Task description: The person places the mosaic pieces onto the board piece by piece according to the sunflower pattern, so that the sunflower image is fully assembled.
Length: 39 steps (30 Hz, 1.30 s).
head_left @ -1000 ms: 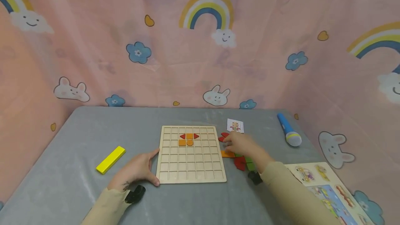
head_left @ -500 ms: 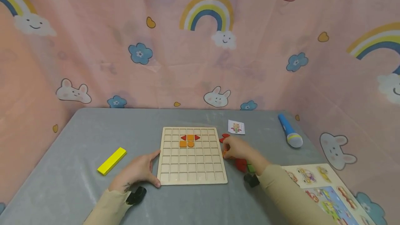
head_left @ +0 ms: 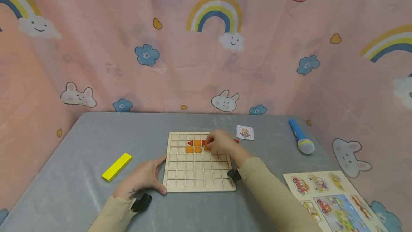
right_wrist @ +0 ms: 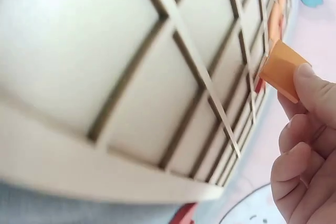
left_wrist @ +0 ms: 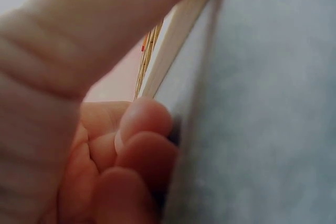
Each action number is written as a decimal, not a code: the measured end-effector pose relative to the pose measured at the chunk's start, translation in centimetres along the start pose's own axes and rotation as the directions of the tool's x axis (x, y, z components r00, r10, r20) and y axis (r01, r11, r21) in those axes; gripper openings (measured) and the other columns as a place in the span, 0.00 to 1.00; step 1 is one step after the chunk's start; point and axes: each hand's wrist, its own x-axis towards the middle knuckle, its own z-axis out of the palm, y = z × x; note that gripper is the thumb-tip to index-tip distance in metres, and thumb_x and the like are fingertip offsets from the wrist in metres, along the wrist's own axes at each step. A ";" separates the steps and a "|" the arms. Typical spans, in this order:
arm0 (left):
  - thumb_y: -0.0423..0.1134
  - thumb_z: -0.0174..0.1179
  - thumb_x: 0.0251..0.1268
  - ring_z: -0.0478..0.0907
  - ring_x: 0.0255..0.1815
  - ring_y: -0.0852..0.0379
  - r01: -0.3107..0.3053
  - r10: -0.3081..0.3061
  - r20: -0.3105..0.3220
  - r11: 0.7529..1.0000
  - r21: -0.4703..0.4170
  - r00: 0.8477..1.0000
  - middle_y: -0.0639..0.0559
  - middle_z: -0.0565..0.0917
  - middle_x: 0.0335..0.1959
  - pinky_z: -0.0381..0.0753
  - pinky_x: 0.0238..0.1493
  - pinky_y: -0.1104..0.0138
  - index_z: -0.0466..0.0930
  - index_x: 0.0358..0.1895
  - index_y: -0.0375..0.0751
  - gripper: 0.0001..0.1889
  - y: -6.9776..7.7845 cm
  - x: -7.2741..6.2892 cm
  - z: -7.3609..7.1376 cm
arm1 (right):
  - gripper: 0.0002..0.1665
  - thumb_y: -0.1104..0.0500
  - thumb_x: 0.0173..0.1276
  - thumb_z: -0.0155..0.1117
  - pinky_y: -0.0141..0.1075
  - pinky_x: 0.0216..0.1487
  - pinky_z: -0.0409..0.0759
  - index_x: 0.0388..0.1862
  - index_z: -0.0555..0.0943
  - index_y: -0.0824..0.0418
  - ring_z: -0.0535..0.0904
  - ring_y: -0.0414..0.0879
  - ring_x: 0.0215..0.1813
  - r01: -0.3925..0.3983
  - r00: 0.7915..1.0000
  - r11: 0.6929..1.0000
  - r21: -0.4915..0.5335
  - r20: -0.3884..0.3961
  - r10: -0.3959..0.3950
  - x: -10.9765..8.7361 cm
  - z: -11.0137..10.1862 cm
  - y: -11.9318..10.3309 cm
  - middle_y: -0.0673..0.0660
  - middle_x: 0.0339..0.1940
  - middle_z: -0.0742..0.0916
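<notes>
A pale wooden grid board lies on the grey table. In its upper cells sit two orange squares, an orange disc and red triangles. My right hand is over the board's upper right part, pinching an orange square tile between thumb and fingers. The right wrist view shows that tile tilted, close to the grid. My left hand rests at the board's left side, thumb and forefinger spread against the edge; its other fingers are bent beside it.
Behind the board's right corner lies a small printed card; a red piece shows near it. A blue toy microphone stands further right. A picture puzzle board occupies the front right, a yellow block the left.
My right hand has gone from the loose pieces on the right to over the grid, bringing an orange square tile with it. The left hand stays at the board's edge.
</notes>
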 end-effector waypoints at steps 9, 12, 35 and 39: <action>0.44 0.82 0.11 0.64 0.13 0.59 0.027 -0.026 -0.018 1.000 0.014 0.999 0.52 0.72 0.14 0.64 0.16 0.67 0.56 0.70 0.36 0.66 0.3 0.0 0.1 | 0.03 0.61 0.61 0.65 0.38 0.40 0.76 0.32 0.85 0.58 0.78 0.45 0.36 -0.048 0.998 0.998 -0.032 0.026 0.049 0.9 1.2 -0.3 0.52 0.35 0.85; 0.44 0.82 0.11 0.64 0.13 0.59 0.025 -0.025 -0.018 1.000 0.018 1.000 0.52 0.72 0.14 0.64 0.16 0.67 0.56 0.70 0.36 0.67 0.3 0.0 0.1 | 0.05 0.61 0.61 0.65 0.40 0.44 0.77 0.34 0.86 0.57 0.79 0.46 0.40 -0.043 0.999 0.997 -0.063 0.019 0.045 0.9 1.4 -0.3 0.52 0.38 0.86; 0.44 0.82 0.15 0.66 0.13 0.58 0.003 -0.002 0.014 1.000 -0.018 1.000 0.51 0.72 0.14 0.65 0.16 0.67 0.55 0.70 0.35 0.65 0.4 -0.3 -0.2 | 0.08 0.61 0.56 0.68 0.34 0.31 0.73 0.37 0.86 0.59 0.73 0.41 0.31 0.111 0.994 0.948 -0.300 0.028 -0.107 -7.0 -2.4 6.6 0.50 0.31 0.80; 0.45 0.82 0.15 0.66 0.14 0.58 0.010 -0.010 0.014 1.000 -0.009 1.000 0.51 0.72 0.14 0.64 0.16 0.67 0.55 0.70 0.36 0.66 0.5 -0.3 -0.2 | 0.07 0.59 0.54 0.70 0.32 0.28 0.67 0.33 0.86 0.57 0.67 0.40 0.28 0.095 0.996 0.931 -0.353 0.035 -0.088 -8.1 -1.8 7.2 0.49 0.29 0.74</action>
